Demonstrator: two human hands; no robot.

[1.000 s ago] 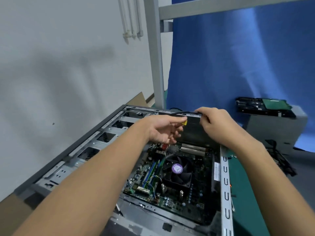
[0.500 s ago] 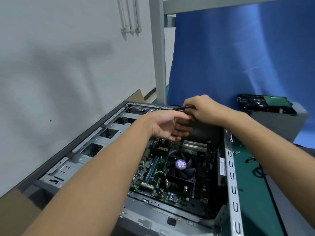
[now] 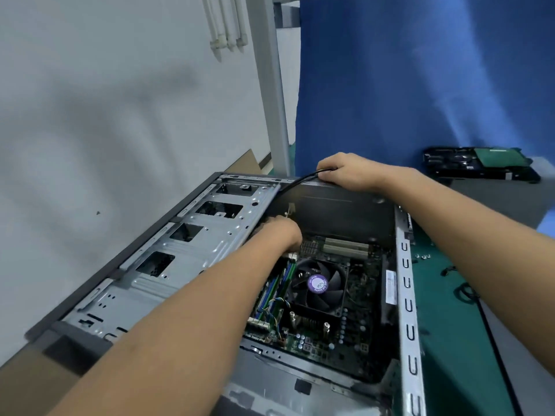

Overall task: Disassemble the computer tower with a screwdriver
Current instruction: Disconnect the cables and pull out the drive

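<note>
The open computer tower lies on its side on the bench. Inside it sit the motherboard and a black fan with a purple sticker. My right hand rests on the far top edge of the black power supply and grips a thin black cable there. My left hand reaches down into the case beside the drive cage, at the near left corner of the power supply; its fingers are curled and hidden, and what they hold cannot be made out. No screwdriver is in sight.
A removed hard drive lies on a grey box at the right. Small screws and black cables lie on the green mat. A grey post and blue cloth stand behind the tower; a wall is at the left.
My left hand has dropped from the top of the power supply down into the case. My right hand stays at the far edge, with the black cable now pulled out to the left.
</note>
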